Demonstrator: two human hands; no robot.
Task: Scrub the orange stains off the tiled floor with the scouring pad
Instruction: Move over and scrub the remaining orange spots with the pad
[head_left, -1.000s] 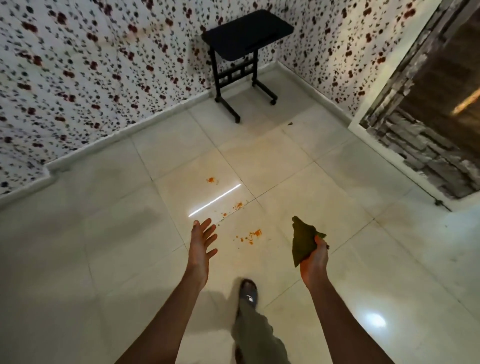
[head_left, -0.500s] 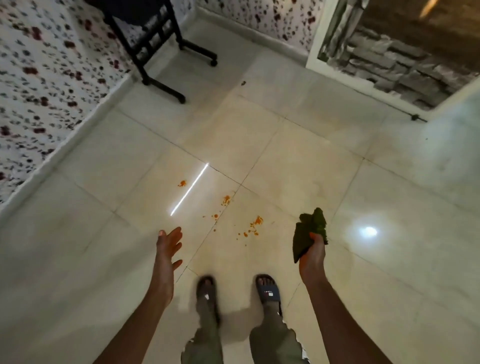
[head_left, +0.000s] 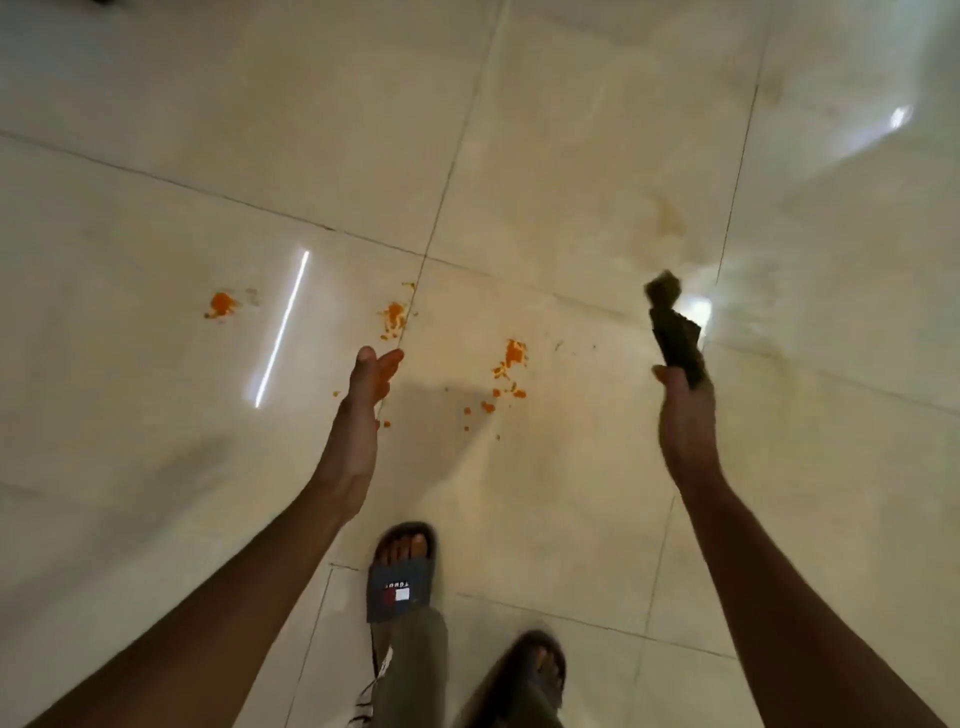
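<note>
Approach step, no scrubbing yet: right hand grips the scouring pad in the air, left hand empty, fingers straight. Orange stains lie untouched on the tiled floor ahead (three main clusters). Next move likely: crouch, press pad down.

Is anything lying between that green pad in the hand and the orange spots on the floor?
Nothing visible. The right hand holds the scouring pad above bare tile, right of the nearest orange stains.
</note>
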